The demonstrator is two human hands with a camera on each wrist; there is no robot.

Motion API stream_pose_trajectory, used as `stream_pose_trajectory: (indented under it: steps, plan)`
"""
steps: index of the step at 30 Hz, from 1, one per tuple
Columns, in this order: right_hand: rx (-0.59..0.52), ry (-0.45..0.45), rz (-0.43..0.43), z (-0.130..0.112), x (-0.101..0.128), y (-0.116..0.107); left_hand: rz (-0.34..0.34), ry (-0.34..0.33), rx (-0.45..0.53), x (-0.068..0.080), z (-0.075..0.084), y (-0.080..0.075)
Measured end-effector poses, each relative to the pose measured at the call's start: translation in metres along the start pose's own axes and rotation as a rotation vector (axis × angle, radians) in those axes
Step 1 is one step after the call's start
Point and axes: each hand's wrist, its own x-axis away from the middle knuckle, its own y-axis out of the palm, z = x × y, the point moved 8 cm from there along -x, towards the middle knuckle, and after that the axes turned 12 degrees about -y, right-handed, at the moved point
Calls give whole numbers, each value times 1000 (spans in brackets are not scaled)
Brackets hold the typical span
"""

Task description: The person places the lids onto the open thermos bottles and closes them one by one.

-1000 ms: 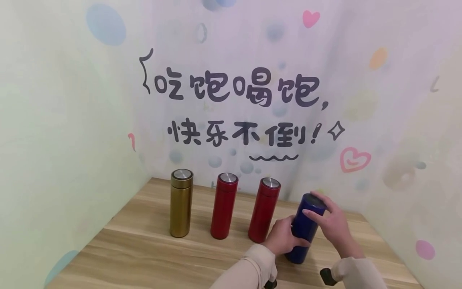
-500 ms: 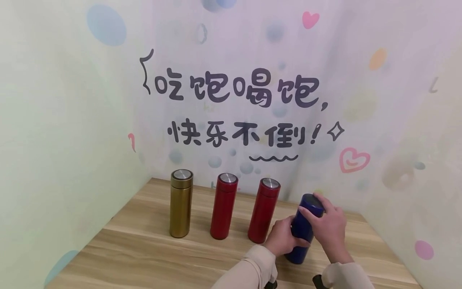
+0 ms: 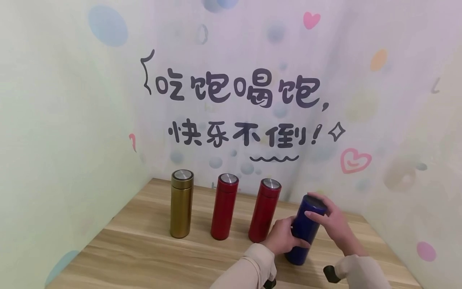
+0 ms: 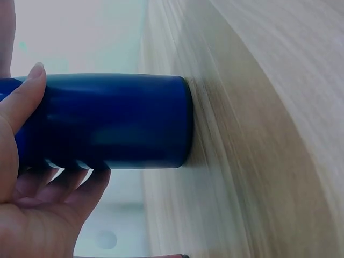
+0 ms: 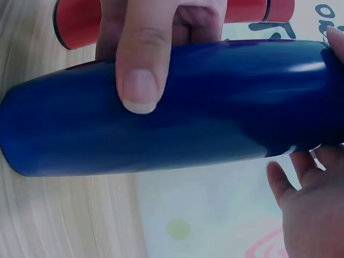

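Observation:
A dark blue flask (image 3: 304, 233) stands on the wooden table (image 3: 144, 249), at the right end of a row of flasks. My left hand (image 3: 283, 237) grips its body from the left, thumb across the front. My right hand (image 3: 332, 220) curls round its top end, hiding the cap. In the left wrist view the blue flask (image 4: 113, 121) has its base on the table (image 4: 258, 140), with my left hand (image 4: 37, 183) wrapped round it. The right wrist view shows the blue flask (image 5: 177, 107) close up, my left thumb (image 5: 138, 59) over it and my right hand (image 5: 314, 209) at its end.
A gold flask (image 3: 181, 203) and two red flasks (image 3: 223, 206) (image 3: 264, 210) stand upright in a row to the left. Decorated walls close the table in at the back and on both sides. A red flask (image 5: 80, 21) lies just behind the blue one.
My right hand has shifted round the flask's top, wrist swinging in and back out. The blue flask and my left hand have barely moved.

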Motion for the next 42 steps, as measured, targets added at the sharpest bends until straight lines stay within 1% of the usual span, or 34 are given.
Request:
stream_pose_trajectory:
  steps: [6,8,10,12,17,21,28,32,36,42]
  plan:
    - [185,-31,74,-8,-1,-3,20,24,-12,1,2,0]
    - [250,-46,110,-13,-1,-3,35,34,-18,1,2,-1]
    - [309,-40,146,-16,0,-2,51,44,-26,1,3,-2]
    - [347,-43,191,-20,0,-2,63,45,-33,1,3,-2]
    - [385,-24,296,-24,3,-1,71,25,-39,1,2,-1]
    - [401,-2,337,-26,4,0,77,17,-35,2,2,-1]
    - [433,68,338,-26,7,2,77,14,-18,5,2,0]
    - [436,84,335,-28,8,3,90,16,-22,6,2,0]
    - [449,79,344,-30,9,4,97,11,-24,8,1,0]
    - [484,23,364,-32,8,3,87,-19,-29,8,1,0]
